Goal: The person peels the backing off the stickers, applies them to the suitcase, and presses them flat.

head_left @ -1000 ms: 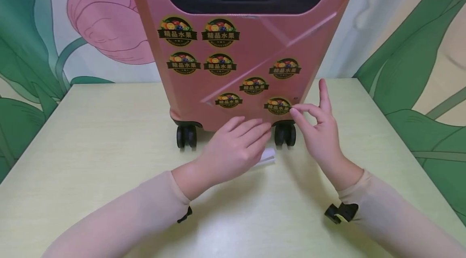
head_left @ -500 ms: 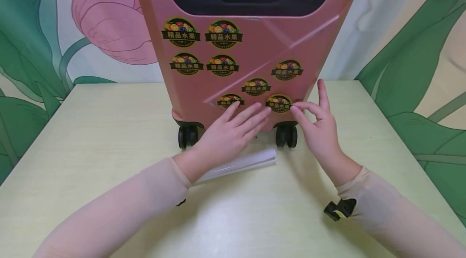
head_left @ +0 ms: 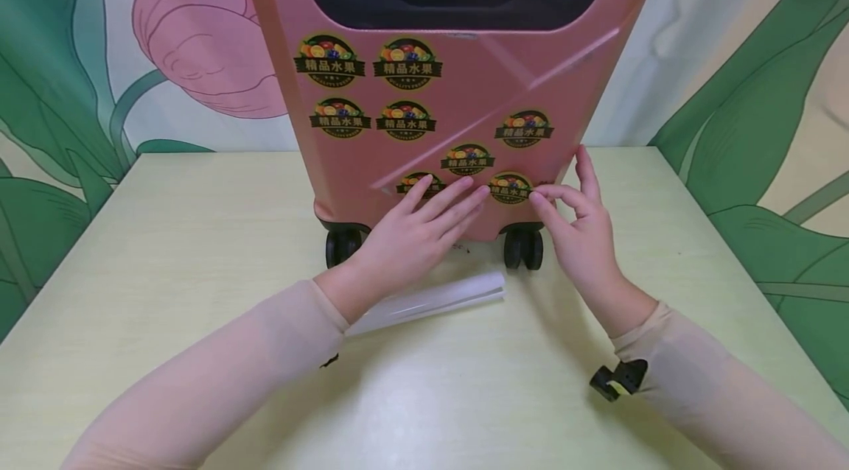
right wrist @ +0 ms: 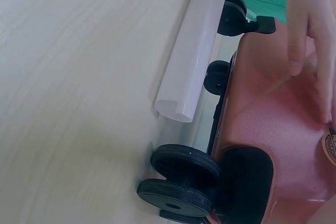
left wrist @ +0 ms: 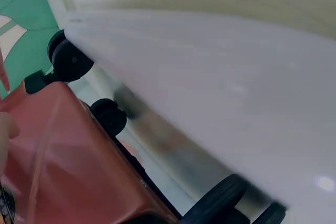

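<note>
A pink suitcase [head_left: 464, 109] stands upright on the table, several round fruit stickers with dark banners on its front. At the lower right corner, my right hand [head_left: 587, 245] pinches the right edge of one sticker [head_left: 509, 188] between thumb and index finger. My left hand [head_left: 414, 234] lies with straight fingers against the suitcase's lower front. Its fingertips reach the left edge of that sticker and partly cover another sticker [head_left: 418, 183]. In the right wrist view the left hand [right wrist: 315, 30] shows at the suitcase, while only a sliver of the sticker [right wrist: 329, 148] is visible.
A rolled white sheet [head_left: 438, 300] lies on the table [head_left: 424, 411] before the suitcase, partly beneath the left forearm. Black wheels [head_left: 522, 247] hold the suitcase up. Behind stands a wall [head_left: 205, 50] painted with leaves and a pink flower.
My left hand has moved up and left from below the sticker onto the suitcase front, its fingers spreading and uncovering the roll. The right hand keeps its pinch, with the sticker shifting only slightly.
</note>
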A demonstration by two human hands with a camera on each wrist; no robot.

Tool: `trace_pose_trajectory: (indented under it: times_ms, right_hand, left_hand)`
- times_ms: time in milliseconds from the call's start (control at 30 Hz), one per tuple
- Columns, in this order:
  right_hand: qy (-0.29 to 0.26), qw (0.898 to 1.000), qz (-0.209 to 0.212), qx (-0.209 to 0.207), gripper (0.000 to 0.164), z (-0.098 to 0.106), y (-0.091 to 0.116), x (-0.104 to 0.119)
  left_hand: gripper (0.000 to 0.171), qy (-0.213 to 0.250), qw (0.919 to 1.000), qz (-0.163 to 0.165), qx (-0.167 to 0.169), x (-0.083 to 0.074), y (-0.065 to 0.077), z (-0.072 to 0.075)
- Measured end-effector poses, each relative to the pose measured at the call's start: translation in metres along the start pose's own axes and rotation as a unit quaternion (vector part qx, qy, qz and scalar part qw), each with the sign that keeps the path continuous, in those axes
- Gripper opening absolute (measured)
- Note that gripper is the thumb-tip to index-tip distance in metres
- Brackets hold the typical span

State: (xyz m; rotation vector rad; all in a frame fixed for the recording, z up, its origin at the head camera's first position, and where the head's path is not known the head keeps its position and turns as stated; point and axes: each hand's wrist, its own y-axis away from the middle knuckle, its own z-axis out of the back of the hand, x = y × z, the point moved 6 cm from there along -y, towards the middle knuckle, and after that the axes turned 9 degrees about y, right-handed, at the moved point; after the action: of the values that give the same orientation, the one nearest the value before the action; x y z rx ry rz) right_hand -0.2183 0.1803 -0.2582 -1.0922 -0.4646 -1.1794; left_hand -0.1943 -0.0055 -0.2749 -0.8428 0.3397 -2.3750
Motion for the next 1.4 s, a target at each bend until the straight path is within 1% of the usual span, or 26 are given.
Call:
trace_pose_trajectory:
  times_ms: [67,133,167,233,300,333,400,467,533,600,733,833,933,1167,1233,1267,1300,1333,1400]
  right_hand:
    - [0.002,1.000,0.002,-0.002,0.020,-0.001,-0.002,-0.008]
    - [0.002,1.000,0.006,-0.003,0.021,-0.001,-0.003,-0.011]
    - [0.002,1.000,0.007,-0.004,0.021,-0.001,-0.003,-0.012]
    - [0.002,1.000,0.008,-0.006,0.021,0.000,-0.003,-0.013]
    - [0.000,1.000,0.008,-0.008,0.021,0.000,-0.003,-0.013]
    - [-0.001,1.000,0.008,-0.008,0.021,0.000,-0.003,-0.013]
    - [-0.002,1.000,0.008,-0.009,0.021,0.001,-0.003,-0.013]
    - [0.000,1.000,0.010,-0.010,0.021,0.001,-0.003,-0.012]
    - [0.002,1.000,0.014,-0.012,0.021,0.001,-0.003,-0.011]
    - [0.006,1.000,0.019,-0.013,0.020,0.001,-0.003,-0.009]
    - [0.018,0.999,0.028,-0.017,0.020,0.001,-0.005,-0.007]
    - [0.033,0.998,0.035,-0.027,0.019,0.002,-0.005,-0.005]
    - [0.046,0.997,0.045,-0.038,0.018,0.003,-0.006,-0.005]
    - [0.054,0.997,0.042,-0.040,0.017,0.003,-0.008,-0.008]
    - [0.053,0.997,0.041,-0.040,0.017,0.003,-0.007,-0.008]
    - [0.052,0.997,0.040,-0.040,0.017,0.003,-0.007,-0.008]
    - [0.051,0.997,0.041,-0.041,0.017,0.002,-0.007,-0.008]
    - [0.050,0.997,0.044,-0.042,0.017,0.002,-0.007,-0.007]
    - [0.053,0.996,0.052,-0.042,0.017,0.000,-0.007,-0.006]
  left_hand:
    - [0.053,-0.003,0.9989,0.009,-0.047,0.005,-0.002,0.009]
    - [0.055,-0.002,0.9934,0.030,-0.111,0.013,-0.007,0.024]
    - [0.056,0.003,0.9885,0.045,-0.144,0.019,-0.010,0.032]
    - [0.059,0.019,0.9769,0.080,-0.197,0.033,-0.017,0.051]
    - [0.061,0.035,0.9661,0.114,-0.229,0.047,-0.027,0.069]
    - [0.062,0.043,0.9619,0.129,-0.237,0.053,-0.031,0.078]
    - [0.065,0.050,0.9561,0.158,-0.241,0.066,-0.041,0.092]
    - [0.067,0.053,0.9523,0.184,-0.238,0.077,-0.048,0.102]
    - [0.069,0.053,0.9505,0.201,-0.231,0.084,-0.053,0.107]
    - [0.070,0.053,0.9496,0.211,-0.226,0.089,-0.054,0.109]
    - [0.071,0.051,0.9478,0.212,-0.232,0.091,-0.054,0.108]
    - [0.071,0.056,0.9461,0.212,-0.238,0.091,-0.054,0.107]
    - [0.071,0.063,0.9453,0.214,-0.238,0.090,-0.055,0.106]
    - [0.072,0.068,0.9451,0.215,-0.236,0.090,-0.057,0.103]
    - [0.071,0.071,0.9471,0.204,-0.238,0.086,-0.057,0.099]
    - [0.069,0.071,0.9509,0.190,-0.234,0.082,-0.056,0.094]
    - [0.067,0.067,0.9572,0.169,-0.225,0.076,-0.054,0.088]
    - [0.063,0.058,0.9655,0.141,-0.211,0.067,-0.051,0.080]
    - [0.054,0.032,0.9796,0.073,-0.185,0.047,-0.042,0.060]
